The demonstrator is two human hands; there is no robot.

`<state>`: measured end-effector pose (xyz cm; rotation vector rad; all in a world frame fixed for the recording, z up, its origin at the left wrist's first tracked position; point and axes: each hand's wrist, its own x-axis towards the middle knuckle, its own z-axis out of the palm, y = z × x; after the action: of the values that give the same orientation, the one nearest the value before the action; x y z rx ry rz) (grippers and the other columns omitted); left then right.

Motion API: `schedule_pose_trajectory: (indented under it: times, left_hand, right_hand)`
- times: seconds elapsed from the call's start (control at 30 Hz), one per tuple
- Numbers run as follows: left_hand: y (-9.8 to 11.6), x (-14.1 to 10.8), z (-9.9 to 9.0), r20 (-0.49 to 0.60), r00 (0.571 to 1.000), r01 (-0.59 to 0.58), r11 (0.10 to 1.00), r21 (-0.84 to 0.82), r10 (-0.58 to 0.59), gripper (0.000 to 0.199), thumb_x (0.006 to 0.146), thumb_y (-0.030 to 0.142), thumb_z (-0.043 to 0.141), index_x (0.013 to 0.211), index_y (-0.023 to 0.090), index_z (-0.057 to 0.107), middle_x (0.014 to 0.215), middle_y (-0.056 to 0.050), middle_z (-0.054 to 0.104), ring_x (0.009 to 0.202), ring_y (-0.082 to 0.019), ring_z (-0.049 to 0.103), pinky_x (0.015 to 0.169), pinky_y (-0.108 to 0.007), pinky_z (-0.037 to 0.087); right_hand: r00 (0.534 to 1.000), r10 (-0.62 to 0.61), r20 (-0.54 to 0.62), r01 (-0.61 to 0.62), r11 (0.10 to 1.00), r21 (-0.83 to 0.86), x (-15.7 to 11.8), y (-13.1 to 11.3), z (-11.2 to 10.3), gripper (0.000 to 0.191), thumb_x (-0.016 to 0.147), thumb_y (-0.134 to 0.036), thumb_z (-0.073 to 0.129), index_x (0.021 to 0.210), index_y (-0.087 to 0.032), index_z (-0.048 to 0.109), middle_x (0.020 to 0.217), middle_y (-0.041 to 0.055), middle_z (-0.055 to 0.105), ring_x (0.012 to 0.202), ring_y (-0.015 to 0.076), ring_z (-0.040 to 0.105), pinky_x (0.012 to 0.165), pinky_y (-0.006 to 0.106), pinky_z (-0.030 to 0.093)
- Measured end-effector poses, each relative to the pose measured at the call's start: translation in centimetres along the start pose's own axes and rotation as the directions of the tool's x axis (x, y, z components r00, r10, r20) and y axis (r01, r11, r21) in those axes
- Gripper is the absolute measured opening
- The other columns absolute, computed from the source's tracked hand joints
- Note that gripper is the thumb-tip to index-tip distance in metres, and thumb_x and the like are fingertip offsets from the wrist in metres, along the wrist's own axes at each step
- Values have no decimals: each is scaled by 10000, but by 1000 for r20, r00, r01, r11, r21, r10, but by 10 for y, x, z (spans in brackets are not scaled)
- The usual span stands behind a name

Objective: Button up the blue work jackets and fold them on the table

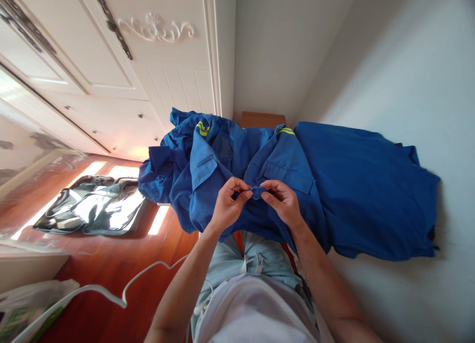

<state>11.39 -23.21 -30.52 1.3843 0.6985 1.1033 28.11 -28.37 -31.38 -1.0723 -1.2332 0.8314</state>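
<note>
Blue jacket spread in front of person, yellow stripes near top. Open suitcase on floor, left. Left hand, right hand each pinching small piece of blue cloth between them.

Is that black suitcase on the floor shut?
No, the black suitcase lies opened out on the shiny reddish wooden floor, its two halves side by side.
</note>
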Motion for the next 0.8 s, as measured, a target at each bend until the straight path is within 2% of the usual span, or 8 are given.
schedule_pose_trajectory:
  times: [0.17, 0.33, 0.47, 0.57, 0.63, 0.7, 0.8]
  left_hand:
    - [8, -1, -3, 13, 1000, -10, 998, 61, 9, 151, 818, 269, 697, 841, 169, 587, 786, -16, 627, 734, -126, 580, 703, -238, 449]
    - [4, -5, -1, 24, 1000, 6, 1000, 20, -6, 170, 819, 277, 703, 854, 172, 574, 786, -15, 627, 722, -123, 577, 696, -239, 445]
    - [1, -5, -3, 120, 993, 4, 1000, 11, -5, 185, 826, 291, 702, 875, 170, 572, 821, -31, 632, 756, -132, 582, 711, -247, 442]
    - [-2, -3, -6, 173, 985, 8, 999, -39, -1, 218, 822, 315, 710, 877, 170, 558, 822, -34, 629, 758, -135, 582, 708, -251, 438]
    - [-3, -2, -7, 169, 986, 5, 998, -58, 5, 221, 830, 322, 703, 885, 173, 550, 821, -33, 628, 752, -133, 579, 707, -252, 437]
    - [-2, -2, -9, 142, 990, -6, 999, -35, 11, 207, 841, 320, 690, 894, 174, 554, 820, -31, 626, 750, -132, 578, 708, -253, 438]
    - [2, -5, -10, 119, 993, -17, 998, 55, 11, 168, 859, 311, 660, 900, 174, 571, 802, -25, 619, 746, -136, 581, 708, -255, 446]
  right_hand:
    - [996, -85, -10, 82, 981, -175, -6, 0, -2, 330, 804, -366, 755, 1092, -220, 684, 987, 54, 709, 860, 182, 652, 808, 322, 547]
    - [992, -101, 69, 117, 949, -294, -6, -9, -3, 293, 879, -343, 671, 1150, -233, 669, 1023, 62, 709, 935, 202, 662, 860, 340, 541]
    - [985, -61, 161, 90, 979, -181, -4, -12, -1, 279, 902, -338, 619, 1154, -222, 649, 1024, 65, 704, 944, 200, 665, 849, 336, 545]
    - [985, 33, 172, -25, 999, -45, -3, -8, 2, 323, 878, -377, 637, 1151, -205, 636, 1005, 69, 701, 908, 193, 668, 790, 316, 551]
    - [981, 102, 166, -104, 995, 0, -2, -6, 3, 376, 855, -408, 662, 1165, -197, 630, 975, 65, 697, 844, 180, 666, 728, 294, 547]
    - [980, 127, 155, -127, 992, -6, -2, -6, 3, 397, 846, -421, 678, 1173, -200, 634, 961, 58, 693, 824, 171, 658, 714, 284, 540]
    - [987, 87, 135, -72, 991, -112, -5, -13, 2, 378, 849, -402, 693, 1176, -217, 651, 1004, 55, 697, 913, 185, 650, 801, 302, 533]
